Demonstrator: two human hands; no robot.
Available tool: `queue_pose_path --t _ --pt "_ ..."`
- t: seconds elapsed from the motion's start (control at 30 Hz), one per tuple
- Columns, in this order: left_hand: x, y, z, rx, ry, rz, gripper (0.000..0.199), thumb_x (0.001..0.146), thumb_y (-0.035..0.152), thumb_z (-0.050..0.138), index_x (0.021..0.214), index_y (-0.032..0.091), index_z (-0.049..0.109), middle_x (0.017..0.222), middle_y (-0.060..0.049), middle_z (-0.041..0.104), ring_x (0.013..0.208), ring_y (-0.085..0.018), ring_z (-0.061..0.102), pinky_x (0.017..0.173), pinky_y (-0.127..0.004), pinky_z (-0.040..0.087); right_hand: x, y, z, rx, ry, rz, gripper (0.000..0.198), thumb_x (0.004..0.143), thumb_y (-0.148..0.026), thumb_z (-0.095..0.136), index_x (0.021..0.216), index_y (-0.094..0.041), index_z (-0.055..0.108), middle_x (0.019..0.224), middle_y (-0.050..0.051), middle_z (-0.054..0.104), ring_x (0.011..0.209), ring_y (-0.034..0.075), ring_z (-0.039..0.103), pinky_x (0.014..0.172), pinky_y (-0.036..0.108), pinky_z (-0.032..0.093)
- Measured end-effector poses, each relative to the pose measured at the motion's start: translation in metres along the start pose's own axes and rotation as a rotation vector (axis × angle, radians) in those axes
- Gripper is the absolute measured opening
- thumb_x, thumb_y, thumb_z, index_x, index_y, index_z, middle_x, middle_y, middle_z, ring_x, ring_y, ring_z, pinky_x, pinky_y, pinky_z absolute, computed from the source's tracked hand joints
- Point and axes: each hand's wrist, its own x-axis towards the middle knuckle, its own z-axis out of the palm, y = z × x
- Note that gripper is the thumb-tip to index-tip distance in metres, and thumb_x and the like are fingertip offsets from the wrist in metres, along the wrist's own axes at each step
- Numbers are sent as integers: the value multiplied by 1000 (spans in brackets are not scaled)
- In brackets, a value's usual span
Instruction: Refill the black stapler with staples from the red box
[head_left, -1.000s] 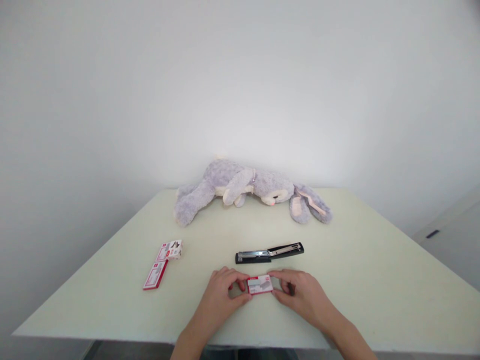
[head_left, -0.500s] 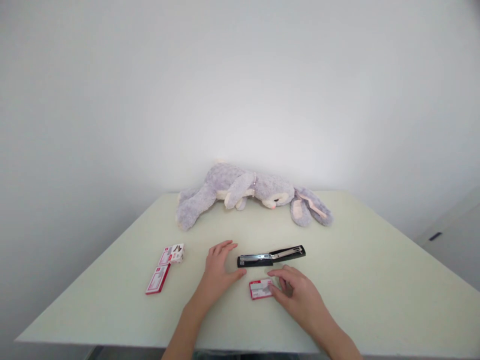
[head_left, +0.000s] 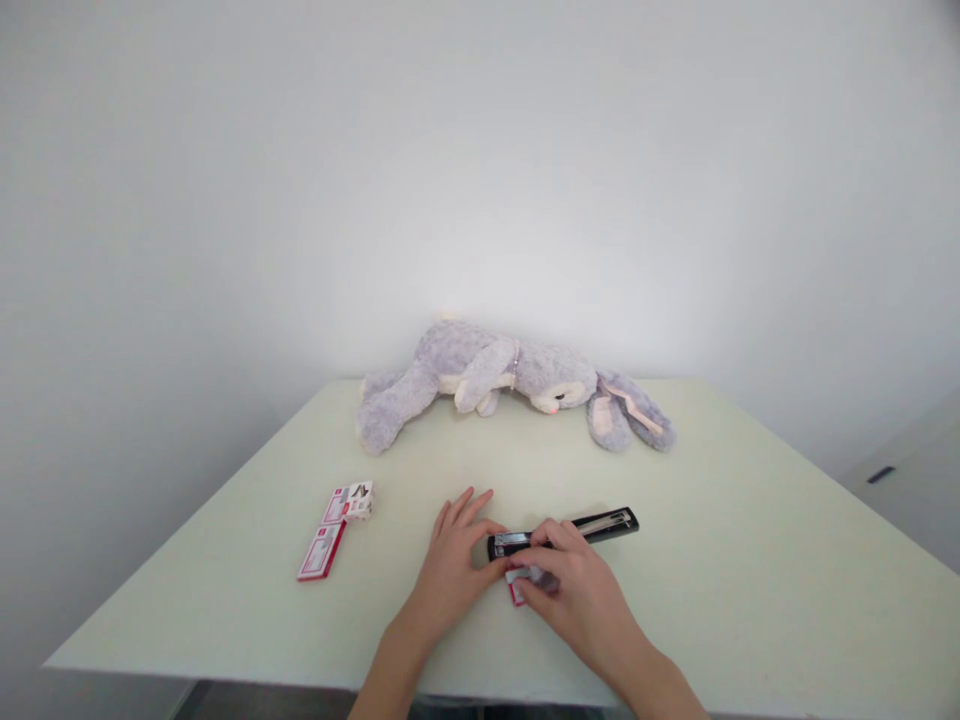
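A long black stapler (head_left: 609, 523) lies opened out flat, its metal staple channel showing. At its left end is my left hand (head_left: 454, 570), thumb and index finger closing on that end while the other fingers stay spread. My right hand (head_left: 581, 590) is bent over the stapler's near side, partly covering its middle. Its thumb and index finger close around a small red and white staple box (head_left: 516, 592), which sits just in front of the stapler. Most of this box is hidden under the fingers.
A red and white staple box (head_left: 321, 552) lies at the left, touching another small printed box (head_left: 349, 502). Along the wall at the back, a grey-purple plush rabbit (head_left: 480, 375) rests on its side. The white table's front edge (head_left: 247, 680) is close by.
The stapler has come nearer, up against the small box. My left hand has moved right onto its end. My right hand has shifted left over the box and stapler. The view has shifted slightly.
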Motion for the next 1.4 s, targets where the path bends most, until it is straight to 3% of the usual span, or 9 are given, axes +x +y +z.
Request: queue_pose_path --t 0.23,0.47,1.03,1.13,1.27,1.4 --pt "-9 9 5 -17 14 -30 29 80 28 78 107 35 74 154 -1 51 151 -31 31 125 -63 14 0 -5 -2 2 -98 -55 18 82 -14 77 88 -30 78 94 0 62 92 20 56 82 32 44" --pt "-15 11 7 -14 10 -31 30 82 34 79 111 37 72 152 1 53 149 -29 35 125 -63 10 15 1 -16 4 -2 -122 13 90 -22 71 99 -30 78 95 2 62 94 20 57 85 33 46" --pt "-14 16 4 -30 -3 -67 28 80 37 81 107 40 72 143 3 59 144 -27 42 125 -59 13 19 15 -23 -26 -90 -71 11 93 -26 69 93 -31 79 94 2 62 93 20 59 83 31 46" --pt "-14 17 4 -35 7 -68 27 80 37 82 106 39 72 142 3 60 144 -27 42 125 -59 14 16 14 -23 -61 -90 -68 14 91 -27 71 101 -32 78 96 2 62 96 21 60 84 31 47" --pt "-15 18 4 -46 22 -56 28 81 37 81 108 37 72 143 1 59 144 -28 42 126 -58 14 7 17 -30 -90 -58 30 24 92 -32 68 116 -30 73 97 2 65 84 18 64 76 29 46" --pt "-15 20 1 -45 15 -69 29 79 37 83 107 36 73 142 0 60 144 -29 42 126 -57 15 -4 24 -45 -180 -106 227 21 95 -44 61 101 -28 73 70 -1 63 63 17 60 60 29 36"
